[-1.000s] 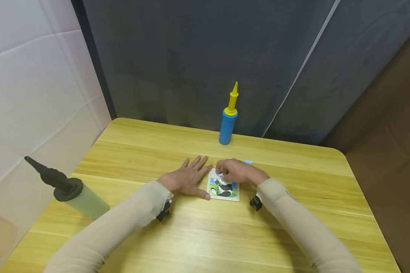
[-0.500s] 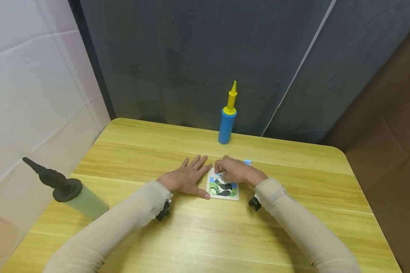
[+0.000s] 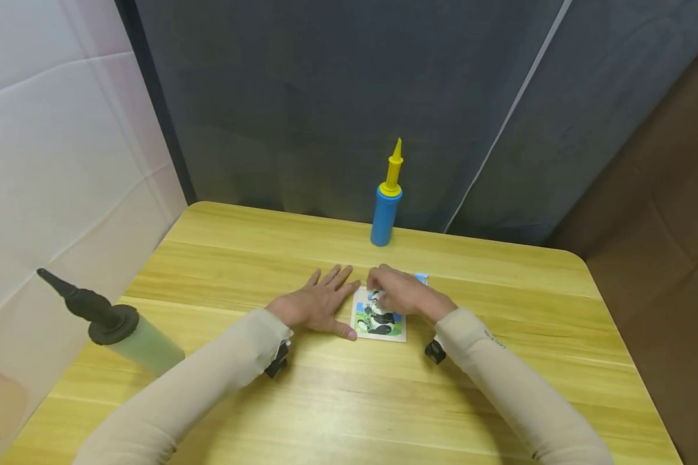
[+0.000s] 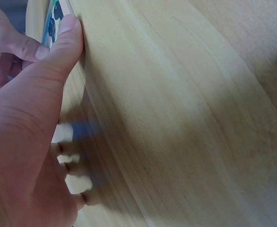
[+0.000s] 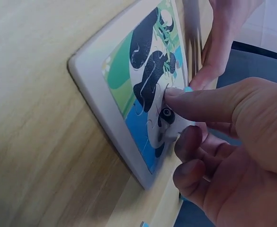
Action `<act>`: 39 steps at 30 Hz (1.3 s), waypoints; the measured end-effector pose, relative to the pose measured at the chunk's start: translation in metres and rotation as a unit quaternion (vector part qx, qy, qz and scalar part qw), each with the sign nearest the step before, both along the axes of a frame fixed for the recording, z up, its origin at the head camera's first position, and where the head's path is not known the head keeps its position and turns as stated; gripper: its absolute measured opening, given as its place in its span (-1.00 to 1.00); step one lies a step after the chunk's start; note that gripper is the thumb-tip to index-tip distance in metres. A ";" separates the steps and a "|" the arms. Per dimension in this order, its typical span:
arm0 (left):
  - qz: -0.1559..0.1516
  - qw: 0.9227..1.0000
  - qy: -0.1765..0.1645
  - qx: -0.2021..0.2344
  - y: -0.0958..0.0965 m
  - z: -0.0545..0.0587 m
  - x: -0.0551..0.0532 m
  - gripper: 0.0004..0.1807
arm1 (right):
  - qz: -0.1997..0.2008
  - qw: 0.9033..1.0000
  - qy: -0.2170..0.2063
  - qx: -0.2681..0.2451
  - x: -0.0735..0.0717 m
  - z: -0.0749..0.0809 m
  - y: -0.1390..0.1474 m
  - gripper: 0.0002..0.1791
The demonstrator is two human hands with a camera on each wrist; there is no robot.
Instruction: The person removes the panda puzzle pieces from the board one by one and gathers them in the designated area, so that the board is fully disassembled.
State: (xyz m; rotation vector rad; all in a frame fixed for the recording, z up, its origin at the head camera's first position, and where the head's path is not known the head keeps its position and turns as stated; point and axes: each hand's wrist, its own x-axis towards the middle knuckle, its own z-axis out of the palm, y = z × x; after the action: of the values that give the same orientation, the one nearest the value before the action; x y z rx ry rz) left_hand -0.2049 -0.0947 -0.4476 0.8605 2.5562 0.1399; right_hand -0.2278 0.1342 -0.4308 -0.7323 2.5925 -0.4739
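Observation:
A panda jigsaw puzzle (image 3: 380, 321) in a pale frame lies flat on the wooden table. My left hand (image 3: 320, 303) rests on the tabletop with fingers spread, its thumb and index finger along the puzzle's left side. Over the upper part of the puzzle is my right hand (image 3: 404, 290), fingers curled. In the right wrist view its thumb (image 5: 200, 101) and fingers pinch a puzzle piece (image 5: 178, 124) with white and light blue on it, at the panda's face. The fingers partly hide this piece. Just behind the right hand lies a loose blue-and-white puzzle piece (image 3: 421, 278).
A blue balloon pump (image 3: 384, 216) with a yellow nozzle stands near the table's back edge. Another pump (image 3: 142, 342), pale green with a black top, stands at the left, close to the left forearm. A dark curtain (image 3: 326, 116) hangs behind the table (image 3: 349, 407).
My right hand shifts only slightly over the top of the puzzle, and more of the loose piece behind it shows. The left hand stays in place.

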 end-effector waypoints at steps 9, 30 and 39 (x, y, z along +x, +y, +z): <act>0.002 1.000 0.001 0.007 0.001 0.000 0.001 0.26 | 0.012 1.000 0.011 -0.003 0.002 -0.003 0.005 -0.84; 0.000 1.000 0.003 0.002 0.001 0.000 0.002 0.26 | 0.024 0.999 0.028 0.004 0.001 0.010 0.025 -0.76; 0.002 1.000 0.006 0.004 0.000 -0.001 0.001 0.26 | 0.003 0.999 0.053 0.009 -0.007 0.023 0.053 -0.83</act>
State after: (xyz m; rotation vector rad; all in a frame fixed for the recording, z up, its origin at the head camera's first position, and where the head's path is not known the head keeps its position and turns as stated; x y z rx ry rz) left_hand -0.2035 -0.0942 -0.4483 0.8626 2.5698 0.1471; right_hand -0.2350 0.1877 -0.4080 -0.7788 2.6890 -0.4210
